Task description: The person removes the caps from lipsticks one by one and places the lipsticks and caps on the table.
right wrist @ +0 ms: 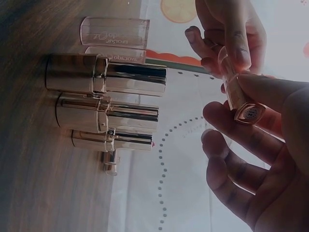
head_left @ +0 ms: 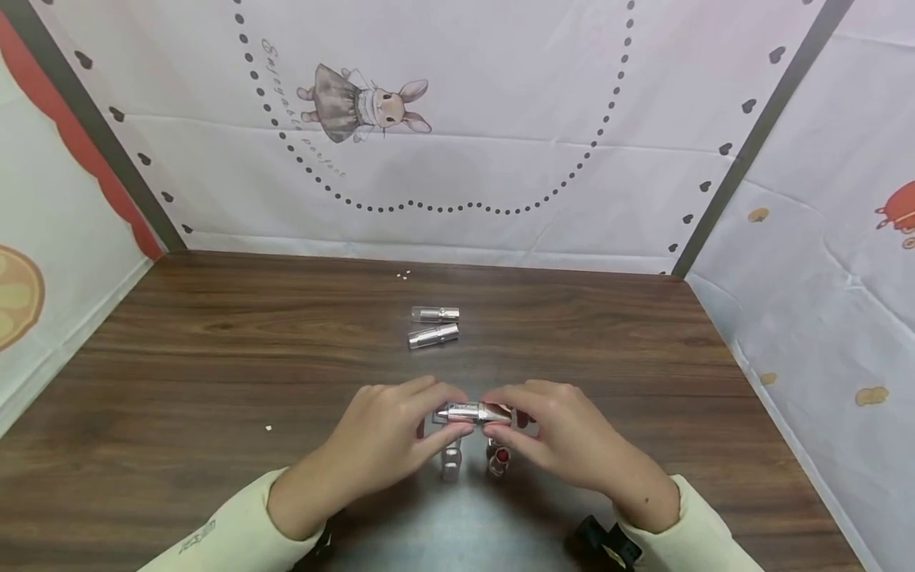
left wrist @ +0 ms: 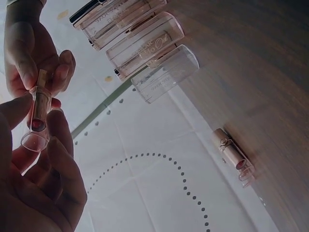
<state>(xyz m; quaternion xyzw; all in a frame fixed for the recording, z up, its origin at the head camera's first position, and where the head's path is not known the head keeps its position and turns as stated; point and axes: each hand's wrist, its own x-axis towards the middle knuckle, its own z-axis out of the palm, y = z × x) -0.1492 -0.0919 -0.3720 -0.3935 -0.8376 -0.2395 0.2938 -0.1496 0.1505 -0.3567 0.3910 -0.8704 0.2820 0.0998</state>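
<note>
Both hands hold one lipstick [head_left: 468, 412] level above the table, in the middle of the head view. My left hand [head_left: 389, 433] pinches its clear cap end between thumb and fingers. On the other end, the shiny base, my right hand [head_left: 568, 433] has its thumb and fingertips. Through the clear cap [left wrist: 35, 140] the red tip shows in the left wrist view. A round label [right wrist: 251, 113] marks the base's bottom. Below the hands stand uncapped lipsticks [right wrist: 106, 75] in a row on the right and clear caps [left wrist: 166, 75] in a row on the left, partly hidden in the head view.
Two capped lipsticks [head_left: 434, 336] lie side by side on the wooden table [head_left: 214, 357], beyond the hands. Small white bits [head_left: 403, 276] lie near the back edge, another white bit [head_left: 268, 428] at the left. Printed cloth walls [head_left: 465, 175] enclose the back and sides.
</note>
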